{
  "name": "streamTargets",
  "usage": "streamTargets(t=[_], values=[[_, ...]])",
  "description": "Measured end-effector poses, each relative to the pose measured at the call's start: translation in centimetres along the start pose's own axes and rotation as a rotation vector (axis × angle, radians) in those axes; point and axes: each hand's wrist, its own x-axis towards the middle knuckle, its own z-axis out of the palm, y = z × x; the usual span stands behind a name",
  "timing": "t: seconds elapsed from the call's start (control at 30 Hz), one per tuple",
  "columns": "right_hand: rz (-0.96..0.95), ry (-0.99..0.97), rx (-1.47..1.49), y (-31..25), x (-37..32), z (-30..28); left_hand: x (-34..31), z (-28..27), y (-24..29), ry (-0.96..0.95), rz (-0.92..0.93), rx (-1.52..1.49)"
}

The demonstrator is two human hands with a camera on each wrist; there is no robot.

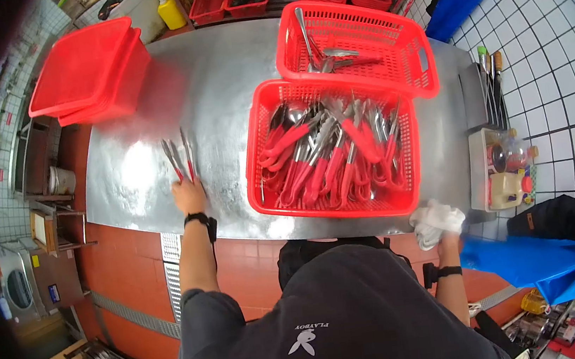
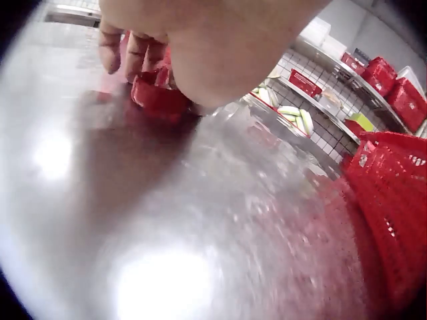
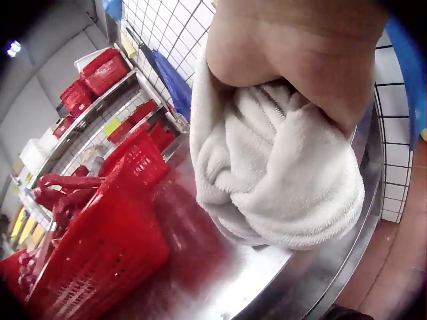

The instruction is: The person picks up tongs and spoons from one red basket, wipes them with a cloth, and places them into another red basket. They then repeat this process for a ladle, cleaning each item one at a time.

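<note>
At the left part of the steel table (image 1: 210,60), my left hand (image 1: 189,196) grips red-handled metal tongs (image 1: 188,152), their two arms spread and pointing away from me. The left wrist view shows the red handle (image 2: 160,100) under the curled fingers, low over the steel. My right hand (image 3: 287,53) holds a bunched white cloth (image 1: 436,223) at the table's right front corner; the cloth hides most of its fingers. Between the hands stands a red basket (image 1: 251,162) heaped with red-handled tongs (image 1: 332,164).
Behind it, a second red basket (image 1: 424,36) contains a few metal utensils. Stacked red bins (image 1: 87,67) stand at the back left. A white tray (image 1: 478,172) with bottles sits along the right wall. Shelves with red baskets (image 1: 207,4) line the back.
</note>
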Motion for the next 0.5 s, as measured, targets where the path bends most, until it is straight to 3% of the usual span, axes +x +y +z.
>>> streamTargets(t=[0.13, 0.2, 0.27, 0.33, 0.4, 0.47, 0.5], values=[[-0.032, 0.015, 0.099, 0.1, 2.6, -0.3, -1.6, 1.1, -2.6, 0.041, 0.106, -0.116], [-0.082, -0.11, 0.128, -1.3, 4.3, -0.2, -2.1, 0.9, -2.7, -0.075, -0.189, -0.806], [-0.171, -0.22, 0.243, -3.5, 5.4, 0.3, -4.2, -2.6, 0.2, -0.001, -0.194, -0.892], [-0.156, -0.166, 0.438, -7.4, 4.3, 3.0, -6.3, -5.9, 3.0, 0.038, -0.022, -1.136], [-0.183, -0.207, 0.401, -11.2, 1.7, 6.2, -8.5, -7.3, 5.5, -0.082, 0.127, -1.322], [-0.212, -0.247, 0.361, -11.3, 1.3, 8.5, -11.7, -10.7, 10.1, -0.238, 0.292, -1.487], [-0.275, -0.437, 0.194, -9.7, 2.3, 9.1, -13.4, -12.4, 12.4, -0.339, 0.365, -1.537]])
